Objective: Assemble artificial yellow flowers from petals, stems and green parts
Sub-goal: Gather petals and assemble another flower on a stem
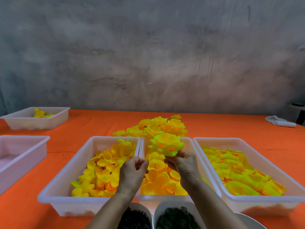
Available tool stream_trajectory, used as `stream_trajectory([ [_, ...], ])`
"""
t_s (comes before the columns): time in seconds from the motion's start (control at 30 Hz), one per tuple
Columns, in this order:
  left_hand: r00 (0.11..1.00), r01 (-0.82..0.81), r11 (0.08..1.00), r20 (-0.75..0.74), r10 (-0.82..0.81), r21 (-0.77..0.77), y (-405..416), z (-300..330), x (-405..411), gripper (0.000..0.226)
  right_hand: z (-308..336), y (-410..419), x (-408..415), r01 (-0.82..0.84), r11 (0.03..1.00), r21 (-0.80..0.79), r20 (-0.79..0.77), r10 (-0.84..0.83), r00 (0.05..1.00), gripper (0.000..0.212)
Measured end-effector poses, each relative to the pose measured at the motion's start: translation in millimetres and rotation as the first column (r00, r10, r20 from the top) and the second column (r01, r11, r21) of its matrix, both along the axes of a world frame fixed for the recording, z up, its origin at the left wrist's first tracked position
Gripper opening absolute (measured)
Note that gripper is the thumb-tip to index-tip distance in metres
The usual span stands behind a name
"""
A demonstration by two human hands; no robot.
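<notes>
My right hand point(182, 162) grips the underside of an assembled yellow flower point(166, 144), held up over the middle tray point(191, 144). My left hand point(133, 172) hovers just left of it with fingers curled together; whether it pinches anything small I cannot tell. Three white trays of loose yellow petals sit side by side: the left tray point(69, 162), the middle one and the right tray point(257, 156). A pile of finished yellow flowers point(155, 128) lies behind them. At the bottom edge, one white bowl holds dark stems point(135, 219) and another green rings point(176, 219).
An orange cloth point(92, 123) covers the table. A white tray point(36, 118) with a few yellow pieces stands far left at the back, another white tray point(19, 156) at the left edge. A white rolled item point(280, 123) lies far right. A grey wall rises behind.
</notes>
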State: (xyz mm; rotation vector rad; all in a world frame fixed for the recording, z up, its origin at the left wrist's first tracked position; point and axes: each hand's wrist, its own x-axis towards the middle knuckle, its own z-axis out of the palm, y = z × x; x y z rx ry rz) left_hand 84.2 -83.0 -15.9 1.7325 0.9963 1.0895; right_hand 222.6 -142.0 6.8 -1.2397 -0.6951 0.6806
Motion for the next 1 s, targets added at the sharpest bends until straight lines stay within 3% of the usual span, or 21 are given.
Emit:
stream_trajectory([
  [0.3,0.999,0.029,0.999,0.040,-0.028,-0.024,2.7,-3.5,-0.8,0.013,5.8,23.5,2.5,-0.019,0.996,-0.092,0.004,0.019,1.000,0.012],
  [0.8,0.981,0.077,0.955,0.194,-0.021,-0.286,20.0,-6.4,-1.4,0.014,12.9,119.9,8.6,-0.090,0.971,-0.222,-0.060,0.079,0.995,0.010],
  [1.0,0.989,0.045,0.954,0.150,0.000,-0.296,24.9,-6.4,0.0,0.011,6.7,151.3,16.3,-0.076,0.968,-0.241,-0.040,0.068,0.997,0.015],
])
